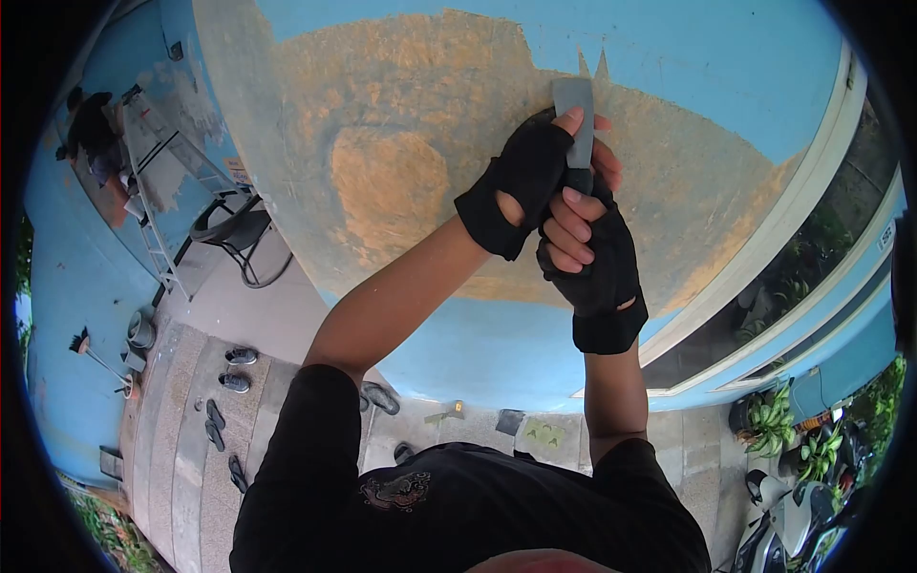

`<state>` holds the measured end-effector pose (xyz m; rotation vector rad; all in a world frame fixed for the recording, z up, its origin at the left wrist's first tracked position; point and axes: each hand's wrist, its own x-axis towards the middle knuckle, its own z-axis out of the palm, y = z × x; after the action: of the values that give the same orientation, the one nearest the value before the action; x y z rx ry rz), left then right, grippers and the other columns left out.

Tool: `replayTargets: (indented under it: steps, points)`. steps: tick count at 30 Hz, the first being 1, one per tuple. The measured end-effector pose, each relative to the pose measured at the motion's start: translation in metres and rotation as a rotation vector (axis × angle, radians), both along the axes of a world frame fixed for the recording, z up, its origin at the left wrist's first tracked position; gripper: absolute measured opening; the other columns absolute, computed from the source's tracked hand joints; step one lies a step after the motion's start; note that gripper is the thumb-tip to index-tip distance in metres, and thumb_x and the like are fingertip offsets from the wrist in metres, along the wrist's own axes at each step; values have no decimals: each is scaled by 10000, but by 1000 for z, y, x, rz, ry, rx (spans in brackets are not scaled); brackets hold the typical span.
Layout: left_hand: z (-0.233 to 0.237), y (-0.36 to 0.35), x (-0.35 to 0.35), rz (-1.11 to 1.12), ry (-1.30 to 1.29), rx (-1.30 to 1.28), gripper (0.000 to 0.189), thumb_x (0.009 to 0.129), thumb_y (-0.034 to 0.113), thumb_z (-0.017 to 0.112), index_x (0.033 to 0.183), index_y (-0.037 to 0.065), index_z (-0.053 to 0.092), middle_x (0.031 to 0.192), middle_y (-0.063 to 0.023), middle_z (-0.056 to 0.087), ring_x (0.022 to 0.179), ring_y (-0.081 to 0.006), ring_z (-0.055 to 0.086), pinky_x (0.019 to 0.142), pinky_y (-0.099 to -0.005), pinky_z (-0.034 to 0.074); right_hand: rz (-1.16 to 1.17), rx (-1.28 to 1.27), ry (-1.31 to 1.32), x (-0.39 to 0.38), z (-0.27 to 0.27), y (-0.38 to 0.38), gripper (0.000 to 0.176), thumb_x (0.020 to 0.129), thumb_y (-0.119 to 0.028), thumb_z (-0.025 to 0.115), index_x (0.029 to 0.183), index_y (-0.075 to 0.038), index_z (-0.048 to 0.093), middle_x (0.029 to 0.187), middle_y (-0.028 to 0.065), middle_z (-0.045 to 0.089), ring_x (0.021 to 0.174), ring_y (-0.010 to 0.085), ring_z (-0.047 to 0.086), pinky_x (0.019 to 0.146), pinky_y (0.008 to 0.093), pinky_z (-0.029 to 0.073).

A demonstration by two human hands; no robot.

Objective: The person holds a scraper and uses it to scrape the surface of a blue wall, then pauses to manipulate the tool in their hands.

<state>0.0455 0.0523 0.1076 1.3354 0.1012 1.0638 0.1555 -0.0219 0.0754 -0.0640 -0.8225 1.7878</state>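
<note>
Both of my hands wear black fingerless gloves and hold one scraper (575, 95) with a flat grey metal blade pointing up the wall. My right hand (590, 244) is wrapped round its dark handle, which is mostly hidden. Higher up, my left hand (537, 162) grips the blade, with the thumb lying on its face and fingers behind it. Ahead is a blue wall (688, 57) with a large bare patch (478, 124) of grey and tan plaster. The blade's tip lies over this patch near the ragged paint edge; whether it touches cannot be made out.
At left, another person (94, 129) is by a stepladder (158, 181) at a partly stripped wall. A black chair (234, 229) stands nearer. Shoes (236, 382) and sandals (215, 425) lie on the paving. A window (764, 296), potted plants (767, 430) and a motorbike (798, 520) are at right.
</note>
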Motion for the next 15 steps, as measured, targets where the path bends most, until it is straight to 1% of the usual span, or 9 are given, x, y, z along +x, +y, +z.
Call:
replayTargets:
  steps: [1,2,4,5,7,10,14,15]
  points:
    - [2,0,0,1,-26,-3,539,1024,502,453,1208,-1,511,850,-136,656,825,-274,654,792,-395,538,0,1,4,-1,1,0,203,1001,-65,471,805,-108,442,592,-25,422,402,62,344,349,215,297]
    - [3,0,1,3,-27,-6,539,1024,502,453,1208,-1,511,850,-136,656,825,-274,654,792,-395,538,1,-2,3,0,2,0,203,1001,-65,471,805,-108,442,592,-25,422,402,62,344,349,215,297]
    - [5,0,4,-69,-68,-31,519,1034,494,435,1184,4,523,764,-85,603,775,-242,630,798,-397,535,56,-26,70,1,4,0,223,1005,-68,471,788,-113,445,586,-24,420,402,63,344,350,216,294]
    - [5,0,6,-70,-69,-28,519,1034,494,435,1184,4,523,764,-85,603,775,-242,630,798,-397,535,55,-23,69,2,4,0,223,1005,-68,471,788,-113,445,586,-24,420,402,63,344,350,216,294]
    - [4,0,10,-3,-40,11,549,1029,531,421,1134,5,538,692,-52,568,742,-239,651,729,-354,539,48,-33,18,7,2,1,260,990,-102,510,738,-118,451,594,-29,426,415,74,356,373,226,304]
    - [1,-2,13,22,-11,-9,534,1024,526,443,1107,8,543,689,-50,573,723,-232,645,716,-353,540,93,-40,50,13,-3,0,258,989,-101,514,738,-117,452,587,-29,422,414,78,357,373,232,307]
    - [0,-9,26,-13,-11,-51,520,1025,512,450,1093,6,544,683,-49,569,702,-222,637,699,-357,537,58,-47,56,22,-7,-6,251,988,-93,509,745,-117,454,584,-28,421,412,77,357,374,232,306]
    - [1,-10,29,-19,0,-43,484,1027,488,462,1092,15,543,678,-47,559,704,-215,619,741,-380,537,13,-33,33,25,-7,-9,249,990,-91,512,749,-118,456,581,-28,420,411,77,357,372,231,304]
